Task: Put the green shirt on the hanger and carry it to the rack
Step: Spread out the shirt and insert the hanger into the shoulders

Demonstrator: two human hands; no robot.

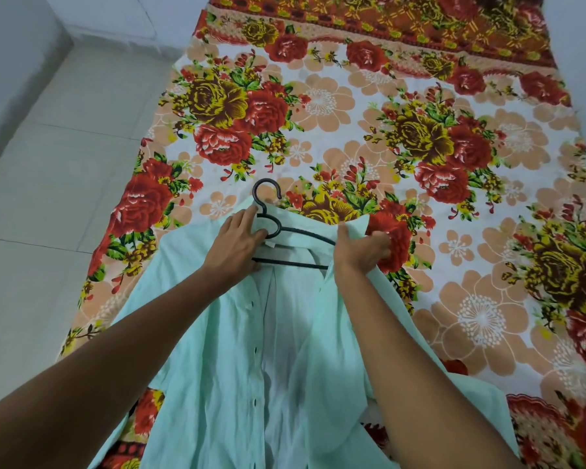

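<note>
A pale green button-up shirt lies open on the bed, collar away from me. A black hanger rests inside its neck, its hook poking out past the collar. My left hand presses on the hanger's left side at the collar, fingers around its neck. My right hand grips the shirt's right shoulder fabric, pulling it over the hanger's right arm, whose end is hidden under the cloth.
The bed carries a floral sheet of red and yellow roses. Pale floor tiles run along its left side up to a white wall. No rack shows in view.
</note>
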